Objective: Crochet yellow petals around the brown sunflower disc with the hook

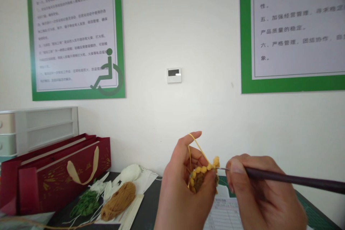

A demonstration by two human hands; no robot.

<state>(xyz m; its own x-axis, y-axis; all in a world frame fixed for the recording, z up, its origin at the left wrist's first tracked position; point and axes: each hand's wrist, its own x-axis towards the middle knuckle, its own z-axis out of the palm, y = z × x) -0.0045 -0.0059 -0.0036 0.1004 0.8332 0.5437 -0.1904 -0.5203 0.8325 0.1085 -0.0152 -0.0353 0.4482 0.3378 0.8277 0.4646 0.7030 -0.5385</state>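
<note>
A small round crochet piece [199, 179], yellow along its edge and brownish inside, is pinched between the thumb and fingers of my left hand [185, 183]. Yellow yarn [199, 146] loops over the raised index finger of that hand and runs down to the edge of the piece. My right hand [258, 187] grips a crochet hook [285, 177] with a dark handle, held like a pen. Its thin metal tip meets the yellow edge at the right; whether it sits inside a stitch I cannot tell. The left hand's lower fingers are partly hidden behind the piece.
Brown yarn [118, 201], green yarn [85, 203] and white yarn [130, 173] lie on the dark table at left. Dark red gift bags [61, 176] stand behind them, before a drawer unit [48, 125]. A printed sheet [225, 212] and a green mat [315, 212] lie beneath my hands.
</note>
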